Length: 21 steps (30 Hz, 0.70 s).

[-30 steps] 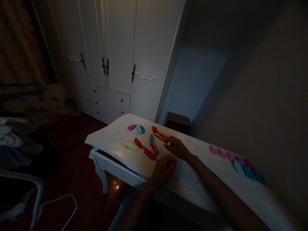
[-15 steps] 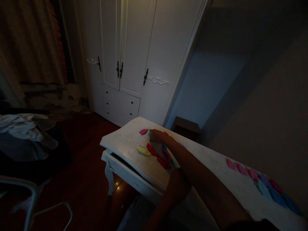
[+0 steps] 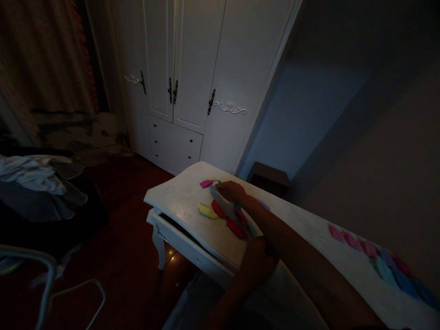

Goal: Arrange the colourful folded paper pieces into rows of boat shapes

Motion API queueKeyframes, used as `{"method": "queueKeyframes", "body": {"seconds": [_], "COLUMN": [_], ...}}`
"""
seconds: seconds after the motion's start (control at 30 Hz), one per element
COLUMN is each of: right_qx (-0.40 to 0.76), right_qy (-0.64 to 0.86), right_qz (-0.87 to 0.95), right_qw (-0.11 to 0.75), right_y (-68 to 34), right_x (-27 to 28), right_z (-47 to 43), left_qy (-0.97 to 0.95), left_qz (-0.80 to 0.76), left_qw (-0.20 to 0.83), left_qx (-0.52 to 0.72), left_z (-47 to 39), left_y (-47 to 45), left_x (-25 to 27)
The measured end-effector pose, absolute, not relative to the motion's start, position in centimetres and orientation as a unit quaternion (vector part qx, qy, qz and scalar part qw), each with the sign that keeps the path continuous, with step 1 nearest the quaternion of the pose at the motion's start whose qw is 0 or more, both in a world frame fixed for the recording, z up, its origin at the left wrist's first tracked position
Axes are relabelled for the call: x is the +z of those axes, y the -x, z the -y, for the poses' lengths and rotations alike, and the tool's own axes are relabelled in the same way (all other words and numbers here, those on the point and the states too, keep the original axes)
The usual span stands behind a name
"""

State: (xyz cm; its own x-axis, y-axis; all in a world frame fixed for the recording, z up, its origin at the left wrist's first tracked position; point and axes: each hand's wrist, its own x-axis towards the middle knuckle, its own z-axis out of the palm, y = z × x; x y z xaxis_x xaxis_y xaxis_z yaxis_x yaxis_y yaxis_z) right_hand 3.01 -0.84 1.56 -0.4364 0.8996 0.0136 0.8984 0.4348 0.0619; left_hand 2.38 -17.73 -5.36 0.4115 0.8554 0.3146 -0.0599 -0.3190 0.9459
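My right hand (image 3: 230, 190) reaches over the white table, fingers pinched at the end of a light blue piece (image 3: 213, 189) that looks like folded paper or cloth. Around it lie similar flat pieces: a magenta one (image 3: 206, 184), a yellow one (image 3: 207, 211) and red ones (image 3: 235, 228). A greyish area (image 3: 225, 201) shows just below my right fingers; its kind is unclear in the dim light. My left hand (image 3: 257, 260) is closed at the table's near edge, beneath my right forearm. What it holds, if anything, is hidden. A pale greenish piece (image 3: 253, 229) lies just above it.
On the right part of the white table (image 3: 302, 229) lies a row of pink, teal and blue pieces (image 3: 385, 268). A drawer (image 3: 185, 243) stands slightly open under the tabletop. Behind are a white wardrobe (image 3: 192, 68) and a brown box-like stand (image 3: 270, 176). Clothes (image 3: 34, 178) are heaped at left.
The view has shifted slightly, so the table sits a little differently in it. My right hand stays by the light blue piece, with more of the greyish area showing. My left hand remains closed.
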Motion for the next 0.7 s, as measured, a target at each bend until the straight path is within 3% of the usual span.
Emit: {"method": "queueKeyframes", "body": {"seconds": [0.13, 0.33, 0.43, 0.7], "right_qx": [0.037, -0.108, -0.180, -0.291], "right_qy": [-0.536, -0.530, -0.533, -0.570], "right_qz": [-0.842, -0.778, -0.718, -0.567], "right_qw": [-0.055, -0.319, -0.408, -0.518], "right_y": [-5.1, -10.5, -13.8, -23.4], "right_x": [2.0, 1.7, 1.6, 0.2], "right_z": [2.2, 6.2, 9.2, 17.8], "left_qy": [-0.684, -0.689, -0.702, -0.756], "left_qz": [-0.336, -0.352, -0.365, -0.377], "left_qw": [0.462, 0.442, 0.421, 0.363], "left_qx": [0.453, 0.454, 0.443, 0.394], "left_z": [17.7, 17.8, 17.9, 17.7], "left_y": [-2.5, -2.3, -2.2, -2.4], "left_x": [-5.4, -5.0, -4.9, -4.5]}}
